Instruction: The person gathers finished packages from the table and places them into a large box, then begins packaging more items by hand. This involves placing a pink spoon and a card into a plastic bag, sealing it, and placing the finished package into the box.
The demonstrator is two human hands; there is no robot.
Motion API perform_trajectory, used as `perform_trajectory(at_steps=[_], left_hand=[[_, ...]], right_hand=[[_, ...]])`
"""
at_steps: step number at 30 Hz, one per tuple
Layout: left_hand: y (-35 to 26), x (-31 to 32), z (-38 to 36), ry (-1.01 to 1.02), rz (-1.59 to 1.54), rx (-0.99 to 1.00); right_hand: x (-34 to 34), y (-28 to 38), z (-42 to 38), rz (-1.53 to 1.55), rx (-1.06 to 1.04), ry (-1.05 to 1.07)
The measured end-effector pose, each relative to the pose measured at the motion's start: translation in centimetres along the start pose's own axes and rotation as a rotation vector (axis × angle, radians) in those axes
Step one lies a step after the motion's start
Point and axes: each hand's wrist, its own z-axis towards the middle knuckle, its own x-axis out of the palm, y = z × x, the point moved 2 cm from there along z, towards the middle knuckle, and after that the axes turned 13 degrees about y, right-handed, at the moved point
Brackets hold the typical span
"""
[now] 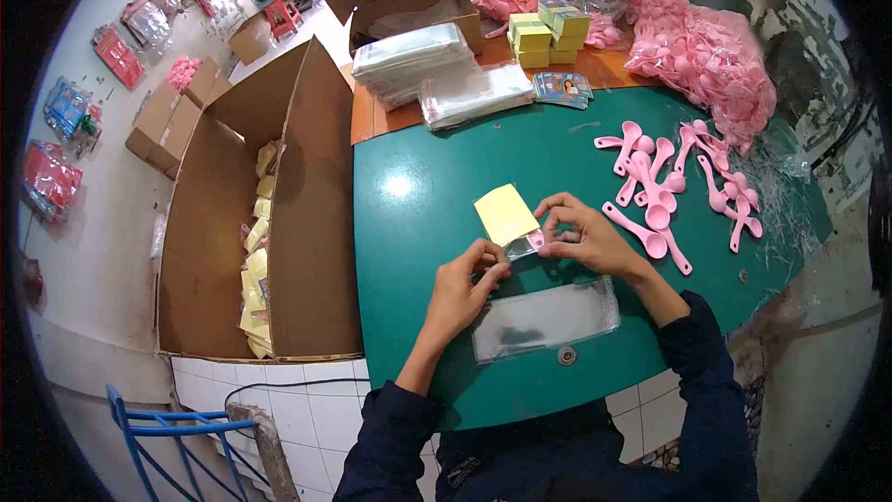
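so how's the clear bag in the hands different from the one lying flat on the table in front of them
The held clear bag is pinched between the left hand and right hand; the flat clear bag lies untouched on the green table. The held one has a yellow box sticking out and something pink inside; the flat one looks empty. The held bag looks bunched, the other spread out. Both are transparent plastic.

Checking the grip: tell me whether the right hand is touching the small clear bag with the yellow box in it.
Touching. The head view shows the right hand with fingertips pinched on the open end of the small clear bag, no gap between them; the left hand pinches its other side.
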Motion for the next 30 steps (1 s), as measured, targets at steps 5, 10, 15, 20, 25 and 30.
perform_trajectory(at_steps=[5, 10, 15, 20, 25, 30], left_hand=[[-0.4, 0.4, 0.0, -0.084, 0.039, -0.004], [1.2, 0.5, 0.2, -0.124, 0.064, -0.046], [0.0, 0.6, 0.2, -0.143, 0.019, -0.179], [0.1, 0.8, 0.3, -0.168, -0.028, -0.165], [1.1, 1.1, 0.3, -0.214, -0.146, -0.044], [1.7, 1.2, 0.3, -0.179, -0.127, -0.082]], right_hand=[[0.4, 0.0, 0.0, 0.267, 0.153, -0.057], [0.9, -1.1, 0.3, 0.206, 0.182, -0.139], [1.6, -1.6, 0.7, 0.077, 0.184, -0.263], [1.9, -1.0, 0.9, 0.026, 0.163, -0.338], [2.0, -0.9, 1.1, -0.044, 0.153, -0.307], [2.1, -0.8, 1.1, -0.085, 0.154, -0.306]])
